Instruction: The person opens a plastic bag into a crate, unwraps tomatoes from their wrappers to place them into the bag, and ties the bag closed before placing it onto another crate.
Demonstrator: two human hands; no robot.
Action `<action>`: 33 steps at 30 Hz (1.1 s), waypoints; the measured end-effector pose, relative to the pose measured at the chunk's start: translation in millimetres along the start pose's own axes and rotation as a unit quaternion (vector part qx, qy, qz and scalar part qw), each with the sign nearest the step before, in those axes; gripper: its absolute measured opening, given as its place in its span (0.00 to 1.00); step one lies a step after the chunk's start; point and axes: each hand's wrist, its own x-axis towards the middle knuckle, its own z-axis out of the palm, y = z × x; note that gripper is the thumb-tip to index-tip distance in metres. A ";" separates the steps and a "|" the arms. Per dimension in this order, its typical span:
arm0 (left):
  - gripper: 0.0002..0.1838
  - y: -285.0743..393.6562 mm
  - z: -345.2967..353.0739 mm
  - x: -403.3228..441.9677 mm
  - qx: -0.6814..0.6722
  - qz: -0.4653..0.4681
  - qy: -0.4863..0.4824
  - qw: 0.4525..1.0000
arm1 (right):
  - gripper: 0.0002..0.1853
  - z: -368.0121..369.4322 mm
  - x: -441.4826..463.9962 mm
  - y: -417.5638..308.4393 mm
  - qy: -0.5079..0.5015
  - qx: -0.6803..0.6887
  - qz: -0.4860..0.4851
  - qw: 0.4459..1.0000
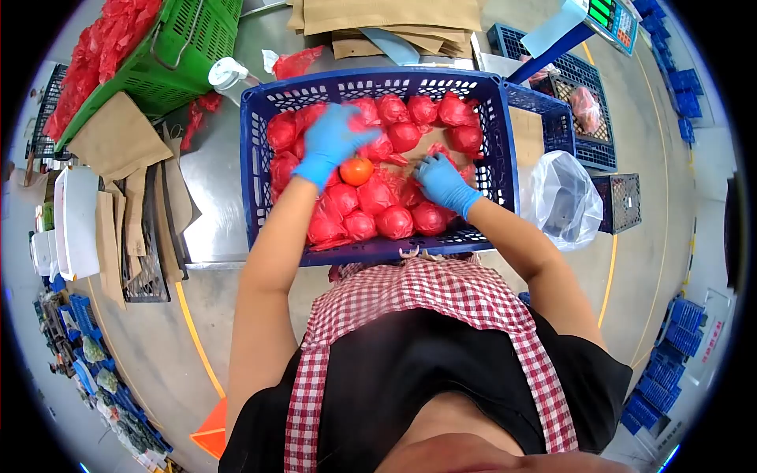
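Red-wrapped bundles (pixel 393 221) already fill most of the blue crate (pixel 355 251), but one tomato (pixel 356 171) lies unwrapped just beside the blurred left hand (pixel 335 144), and some cardboard (pixel 430 140) shows bare on the far side of the curled right hand (pixel 444 186); whether either holds something, I cannot tell.

A green crate (pixel 203 55) is in the upper left of the frame, with cardboard (pixel 118 142) below it and a white box (pixel 79 221) near the left edge. More cardboard (pixel 394 14) lies at top centre, a scale (pixel 611 24) shows in the upper right, and a clear bag (pixel 564 201) right of centre. Blue crates (pixel 661 382) are stacked at lower right.
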 end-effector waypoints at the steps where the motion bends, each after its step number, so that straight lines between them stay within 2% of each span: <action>1: 0.34 0.6 17.7 -0.3 0.145 0.049 -0.062 0.986 | 0.10 2.3 3.9 6.9 0.035 0.091 0.082 0.992; 3: 0.40 9.3 48.1 -1.5 0.275 0.082 -0.075 0.955 | 0.09 3.9 13.1 20.1 0.102 0.269 0.239 0.927; 4: 0.42 10.3 60.3 -2.4 0.298 0.075 -0.073 0.949 | 0.08 3.9 17.3 30.2 0.238 0.348 0.291 0.859; 5: 0.42 10.4 72.9 -6.9 0.305 0.084 -0.060 0.947 | 0.10 9.2 20.6 52.3 0.259 0.406 0.334 0.810; 7: 0.36 3.4 107.2 -15.9 0.354 0.112 0.030 0.928 | 0.14 -0.3 25.5 75.1 0.385 0.373 0.411 0.738; 9: 0.29 -7.1 106.3 -10.2 0.298 0.156 0.002 0.942 | 0.18 -38.7 39.1 64.7 0.346 0.407 0.415 0.736; 11: 0.23 -15.1 100.5 -11.2 0.252 0.184 -0.012 0.950 | 0.19 -46.9 60.9 46.9 0.290 0.359 0.278 0.843; 12: 0.20 -19.4 102.1 -14.9 0.233 0.188 -0.007 0.954 | 0.19 -38.9 68.6 44.5 0.230 0.332 0.165 0.900; 13: 0.17 -18.7 97.4 -18.5 0.214 0.192 -0.001 0.958 | 0.20 -27.0 71.1 34.3 0.191 0.316 0.115 0.922; 14: 0.13 -20.5 89.8 -19.9 0.205 0.177 0.029 0.962 | 0.20 -16.9 71.1 30.0 0.194 0.306 0.128 0.923; 15: 0.12 -21.6 79.5 -16.4 0.050 0.072 0.042 0.995 | 0.20 -11.8 69.1 24.6 0.197 0.298 0.141 0.923; 16: 0.11 -25.1 69.7 -12.4 -0.106 -0.037 0.053 0.992 | 0.20 -7.3 62.7 20.3 0.207 0.276 0.144 0.928; 17: 0.10 -31.2 59.5 -9.5 -0.257 -0.146 0.060 0.953 | 0.20 -2.2 52.7 15.8 0.215 0.255 0.147 0.931; 18: 0.11 -45.8 44.8 -5.5 -0.365 -0.176 0.092 0.910 | 0.19 0.3 45.9 9.6 0.224 0.234 0.150 0.934; 19: 0.12 -51.6 29.1 -1.6 -0.470 -0.204 0.124 0.850 | 0.19 -6.1 40.3 3.3 0.168 0.212 0.139 0.952; 21: 0.13 -48.5 4.9 10.7 -0.477 -0.156 0.185 0.845 | 0.17 -21.1 33.9 -3.4 0.057 0.163 0.115 0.978; 22: 0.19 -51.9 -1.0 24.5 -0.435 -0.082 0.219 0.870 | 0.15 -18.6 35.0 -5.1 0.099 0.087 0.048 0.990; 23: 0.22 -52.3 0.7 28.3 -0.306 -0.081 0.181 0.931 | 0.14 -14.0 38.8 -6.1 0.096 0.060 0.024 0.993; 24: 0.25 -14.0 -16.6 26.4 -0.171 -0.080 0.138 0.972 | 0.13 -7.8 42.9 -10.3 0.091 0.035 0.000 0.995; 25: 0.28 10.4 -22.7 25.1 -0.031 -0.078 0.093 0.992 | 0.12 -4.6 47.0 -14.4 0.086 0.010 -0.025 0.996; 26: 0.32 4.3 -6.5 27.2 0.075 -0.038 0.060 0.995 | 0.09 -10.6 51.7 -16.1 0.071 0.060 0.021 0.995; 27: 0.36 -5.7 13.3 31.3 0.181 0.003 0.028 0.983 | 0.09 -17.5 58.6 -14.9 0.136 0.184 0.088 0.969; 28: 0.39 -6.5 27.3 33.4 0.211 -0.009 0.006 0.978 | 0.08 -24.5 65.4 -12.2 0.197 0.305 0.154 0.919; 29: 0.37 -18.9 45.6 40.2 0.247 -0.005 -0.028 0.969 | 0.08 -33.6 70.1 -7.5 0.253 0.418 0.217 0.845; 30: 0.34 -17.4 48.5 38.1 0.239 0.003 -0.016 0.971 | 0.08 -51.2 71.7 2.7 0.293 0.419 0.253 0.821; 31: 0.31 -16.5 50.4 35.7 0.231 0.011 -0.005 0.973 | 0.12 -61.7 74.4 17.9 0.292 0.383 0.311 0.819; 33: 0.20 -34.5 67.3 33.9 0.210 0.129 0.040 0.968 | 0.16 -63.0 78.4 45.7 0.340 0.308 0.285 0.842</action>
